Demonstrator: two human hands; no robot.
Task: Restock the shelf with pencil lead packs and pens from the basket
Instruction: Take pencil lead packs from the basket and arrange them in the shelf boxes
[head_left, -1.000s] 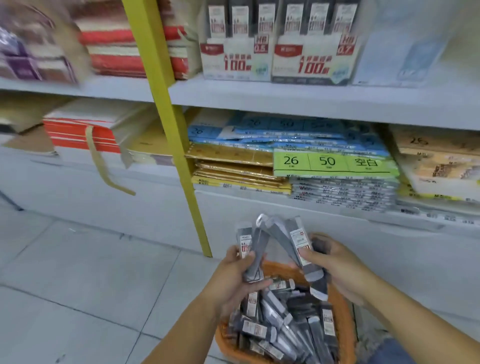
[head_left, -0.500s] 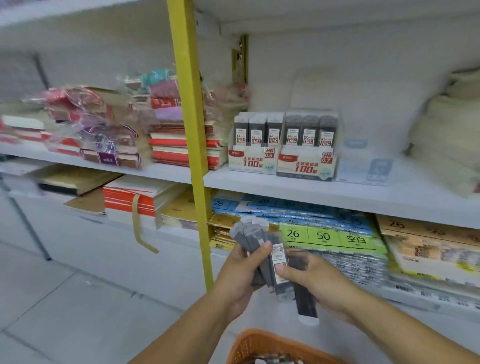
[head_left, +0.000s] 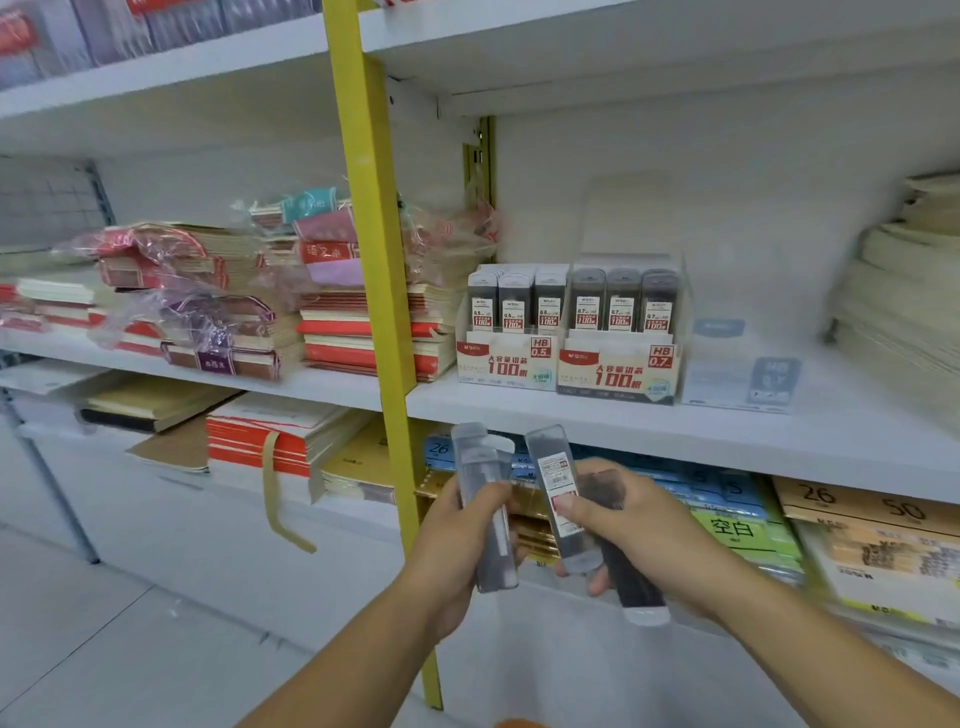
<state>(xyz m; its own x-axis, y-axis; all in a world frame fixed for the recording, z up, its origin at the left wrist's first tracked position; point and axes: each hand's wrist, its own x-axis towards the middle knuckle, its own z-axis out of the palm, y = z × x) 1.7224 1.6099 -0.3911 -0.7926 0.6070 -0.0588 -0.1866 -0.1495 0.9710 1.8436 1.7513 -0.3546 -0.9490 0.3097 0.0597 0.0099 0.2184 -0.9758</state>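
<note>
- My left hand (head_left: 457, 545) is clenched round a small bundle of pencil lead packs (head_left: 488, 499), held upright with clear caps above the thumb; I cannot tell the count
- My right hand (head_left: 641, 525), just beside the left, grasps two more: a labelled pack (head_left: 563, 499) pinched under the thumb and tilted toward the left hand, and a dark pack (head_left: 631, 577) sticking out below the fingers
- The tops of the two hands' packs stand apart; whether they touch lower down I cannot tell
- Above and beyond both hands, the white shelf (head_left: 675, 431) carries the HB 0.5 display box (head_left: 506, 364) and, just beside it, the HB 0.7 display box (head_left: 618, 374), each with upright packs in a row
- A yellow upright (head_left: 374, 260) runs just left of the left hand
- Stacked notebooks (head_left: 363, 332) lie on the shelf further left of it
</note>
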